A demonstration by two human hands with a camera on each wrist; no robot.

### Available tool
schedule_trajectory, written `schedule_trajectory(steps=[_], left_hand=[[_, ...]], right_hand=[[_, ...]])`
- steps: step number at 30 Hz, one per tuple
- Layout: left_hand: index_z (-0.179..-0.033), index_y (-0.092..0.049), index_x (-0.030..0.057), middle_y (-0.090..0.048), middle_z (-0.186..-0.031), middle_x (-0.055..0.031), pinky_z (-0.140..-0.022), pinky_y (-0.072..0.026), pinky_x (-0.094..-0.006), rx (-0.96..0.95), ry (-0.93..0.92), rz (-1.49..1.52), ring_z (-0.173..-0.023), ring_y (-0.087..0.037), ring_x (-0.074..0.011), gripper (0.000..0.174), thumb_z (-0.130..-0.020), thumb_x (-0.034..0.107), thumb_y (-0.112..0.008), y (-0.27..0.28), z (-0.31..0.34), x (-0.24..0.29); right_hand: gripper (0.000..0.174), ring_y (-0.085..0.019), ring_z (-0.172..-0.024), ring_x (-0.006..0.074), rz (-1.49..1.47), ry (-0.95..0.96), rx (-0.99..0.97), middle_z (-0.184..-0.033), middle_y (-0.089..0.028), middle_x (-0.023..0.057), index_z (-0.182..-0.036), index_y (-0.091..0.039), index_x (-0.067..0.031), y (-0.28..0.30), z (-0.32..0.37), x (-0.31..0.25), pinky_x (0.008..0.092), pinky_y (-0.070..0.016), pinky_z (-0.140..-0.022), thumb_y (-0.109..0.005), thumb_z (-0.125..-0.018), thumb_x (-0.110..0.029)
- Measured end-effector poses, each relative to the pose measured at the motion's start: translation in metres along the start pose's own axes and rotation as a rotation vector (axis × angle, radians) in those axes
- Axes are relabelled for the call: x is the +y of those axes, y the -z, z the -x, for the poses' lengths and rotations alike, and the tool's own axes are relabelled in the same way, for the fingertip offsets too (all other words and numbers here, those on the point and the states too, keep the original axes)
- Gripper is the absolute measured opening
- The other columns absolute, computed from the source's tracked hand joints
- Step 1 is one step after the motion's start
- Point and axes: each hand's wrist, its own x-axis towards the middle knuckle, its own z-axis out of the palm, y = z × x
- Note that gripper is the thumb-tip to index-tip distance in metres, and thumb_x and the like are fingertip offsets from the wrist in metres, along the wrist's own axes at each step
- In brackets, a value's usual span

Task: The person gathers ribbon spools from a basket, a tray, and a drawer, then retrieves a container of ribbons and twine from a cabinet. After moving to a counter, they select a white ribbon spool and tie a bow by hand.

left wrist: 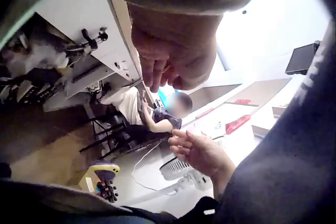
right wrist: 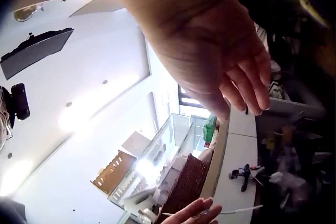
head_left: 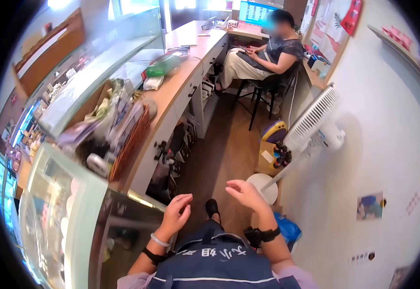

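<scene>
Held out in front of the dark blue apron (head_left: pixel 214 265), both hands are empty. The left hand (head_left: pixel 176 212) is at the lower middle of the head view, fingers loosely bent, a pale bangle (head_left: pixel 160 240) on its wrist. To its right, the right hand (head_left: pixel 246 193) hovers with relaxed fingers, the palm and thumb turned toward the left hand. A gap separates the two. In the left wrist view the left hand (left wrist: pixel 173 50) hangs at the top with slack fingers. Filling the top of the right wrist view is the right hand (right wrist: pixel 220 61), its fingers extended loosely.
A long counter (head_left: pixel 176 98) with a wicker basket (head_left: pixel 130 139) runs along the left, beside a glass case (head_left: pixel 51 207). On the right stand a white fan (head_left: pixel 311 118), a cardboard box (head_left: pixel 266 156) and a blue bag (head_left: pixel 288 229). Farther back, a person (head_left: pixel 263 58) sits on a chair.
</scene>
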Motion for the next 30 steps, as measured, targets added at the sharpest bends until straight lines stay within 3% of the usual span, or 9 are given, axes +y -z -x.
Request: schedule_trajectory(steps=[2, 5, 11, 14, 17, 22, 26, 29, 30], left_hand=[[-0.108, -0.058, -0.0025, -0.058, -0.110, -0.0162, -0.086, -0.0471, -0.0332, 0.009, -0.157, -0.127, -0.102, -0.058, -0.0295, 0.031, -0.077, -0.002, -0.057, -0.002, -0.071, -0.006], [-0.109, -0.057, -0.0019, -0.058, -0.111, -0.0165, -0.087, -0.0462, -0.0345, 0.044, -0.212, -0.169, -0.101, -0.057, -0.0314, 0.033, -0.077, -0.003, -0.057, -0.006, -0.165, -0.011], [-0.115, -0.054, 0.0000, -0.055, -0.116, -0.0157, -0.089, -0.0458, -0.0374, 0.012, -0.229, -0.315, -0.105, -0.056, -0.0322, 0.043, -0.073, -0.003, -0.058, -0.003, -0.300, -0.031], [-0.114, -0.055, -0.0013, -0.055, -0.117, -0.0161, -0.089, -0.0460, -0.0373, 0.164, -0.308, -0.530, -0.110, -0.055, -0.0309, 0.046, -0.068, -0.007, -0.058, 0.009, -0.351, -0.056], [-0.112, -0.056, -0.0023, -0.055, -0.115, -0.0183, -0.086, -0.0473, -0.0402, 0.337, -0.310, -0.677, -0.106, -0.056, -0.0359, 0.047, -0.065, -0.010, -0.056, 0.018, -0.395, -0.093], [-0.112, -0.056, -0.0040, -0.053, -0.115, -0.0174, -0.088, -0.0468, -0.0410, 0.540, -0.161, -0.885, -0.108, -0.055, -0.0375, 0.045, -0.067, -0.010, -0.054, 0.022, -0.459, -0.146], [-0.118, -0.049, -0.0074, -0.045, -0.123, -0.0188, -0.097, -0.0417, -0.0436, 0.694, 0.011, -1.026, -0.117, -0.047, -0.0403, 0.049, -0.070, -0.009, -0.054, 0.028, -0.502, -0.162], [-0.123, -0.042, -0.0098, -0.038, -0.128, -0.0198, -0.102, -0.0361, -0.0473, 0.754, 0.141, -1.092, -0.124, -0.039, -0.0426, 0.052, -0.072, -0.008, -0.053, 0.027, -0.511, -0.170], [-0.123, -0.042, -0.0099, -0.038, -0.128, -0.0199, -0.102, -0.0361, -0.0473, 0.779, 0.199, -1.137, -0.123, -0.039, -0.0429, 0.052, -0.072, -0.008, -0.053, 0.026, -0.515, -0.171]], right_hand=[[0.037, -0.064, -0.085, 0.0257, 0.004, -0.009, -0.039, -0.094, -0.066, 0.0177, -0.106, -0.061, 0.0019, 0.016, -0.067, -0.001, 0.0325, -0.0492, -0.076, -0.063, -0.083, -0.027], [0.036, -0.064, -0.084, 0.0242, 0.009, -0.010, -0.153, -0.092, -0.066, 0.0167, -0.106, -0.061, 0.0017, 0.051, -0.156, -0.009, 0.0316, -0.0491, -0.076, -0.063, -0.083, -0.026], [0.033, -0.063, -0.079, 0.0152, -0.195, -0.006, -0.007, -0.088, -0.067, 0.0111, -0.106, -0.062, 0.0023, 0.095, -0.321, 0.010, 0.0275, -0.0493, -0.072, -0.065, -0.083, -0.022], [0.032, -0.062, -0.078, 0.0130, -0.254, 0.005, -0.058, -0.088, -0.067, 0.0100, -0.104, -0.062, 0.0034, 0.092, -0.413, 0.036, 0.0262, -0.0490, -0.072, -0.064, -0.083, -0.021], [0.031, -0.062, -0.076, 0.0139, -0.237, 0.065, -0.141, -0.087, -0.068, 0.0118, -0.102, -0.062, 0.0040, 0.082, -0.508, 0.050, 0.0272, -0.0497, -0.071, -0.065, -0.083, -0.020], [0.032, -0.063, -0.077, 0.0150, -0.040, 0.217, -0.312, -0.088, -0.068, 0.0135, -0.103, -0.062, 0.0036, 0.089, -0.652, 0.030, 0.0277, -0.0499, -0.072, -0.065, -0.082, -0.020], [0.030, -0.064, -0.075, 0.0138, -0.145, 0.230, -0.302, -0.085, -0.068, 0.0140, -0.102, -0.063, 0.0027, 0.106, -0.749, 0.008, 0.0276, -0.0498, -0.069, -0.065, -0.082, -0.019], [0.025, -0.066, -0.072, 0.0194, 0.018, 0.298, -0.270, -0.081, -0.067, 0.0165, -0.098, -0.066, -0.0007, 0.102, -0.811, -0.004, 0.0293, -0.0505, -0.066, -0.066, -0.080, -0.019], [0.029, -0.066, -0.078, 0.0235, -0.013, 0.341, -0.301, -0.086, -0.066, 0.0182, -0.100, -0.065, -0.0013, 0.098, -0.827, -0.006, 0.0310, -0.0507, -0.069, -0.067, -0.077, -0.020]])
